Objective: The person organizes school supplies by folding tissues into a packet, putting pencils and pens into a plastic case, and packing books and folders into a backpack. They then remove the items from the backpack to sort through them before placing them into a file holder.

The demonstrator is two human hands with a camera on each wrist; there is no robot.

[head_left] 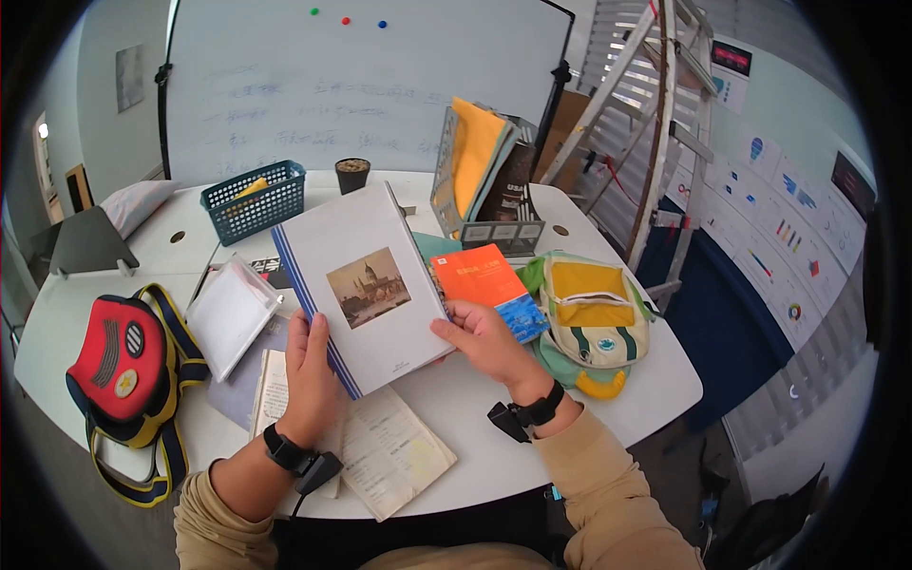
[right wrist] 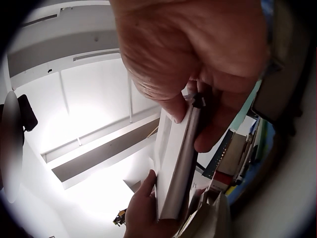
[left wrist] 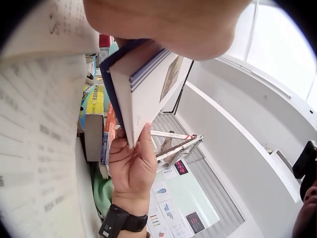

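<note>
A thick white book (head_left: 356, 237) with blue stripes along one edge and a small picture of a domed building on its cover is held up tilted over the table. My left hand (head_left: 309, 389) grips its lower left edge, thumb on the cover. At the lower right corner my right hand (head_left: 489, 347) pinches it, thumb on top and fingers underneath. The left wrist view shows the page block of the book (left wrist: 143, 94) between the two hands. Below the book lies an open book (head_left: 394, 451) with worn pages. An orange and blue book (head_left: 489, 285) lies behind my right hand.
A red backpack (head_left: 119, 356) is at the left, beside a clear folder (head_left: 233, 318). A green and yellow bag (head_left: 594, 318) sits at the right. Behind stand a teal basket (head_left: 252, 204), a small pot (head_left: 352, 174) and a file rack (head_left: 503, 237). A ladder (head_left: 665, 142) rises beyond the table.
</note>
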